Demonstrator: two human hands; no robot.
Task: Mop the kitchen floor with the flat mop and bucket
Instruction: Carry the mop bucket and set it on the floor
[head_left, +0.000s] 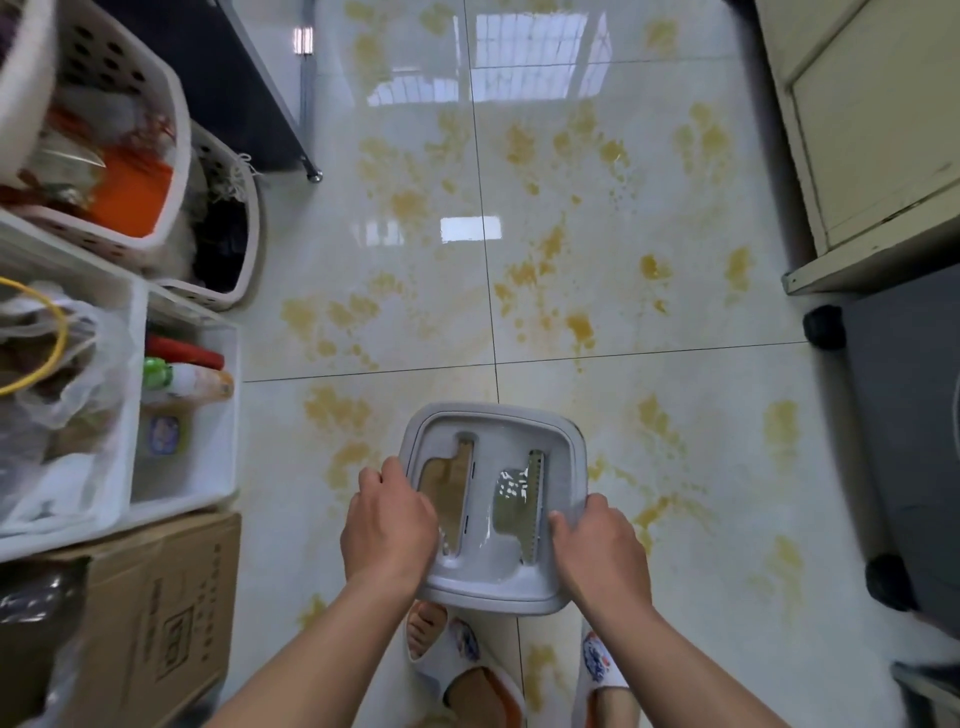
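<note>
We hold the bucket (493, 506) by its sides, left hand (389, 525) and right hand (597, 545) curled round the rim. Water inside makes it heavy and sloshy, so we keep it level.

Bare forearms, no sleeves, white open-toed slippers (597, 660) with blue-red printed emblems

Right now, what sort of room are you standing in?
Probably a home kitchen or utility corner: a glossy tiled floor with yellowish stains, a rack of white bins holding bottles and bags, and a cream cabinet. Both hands grip the mop bucket.
</note>
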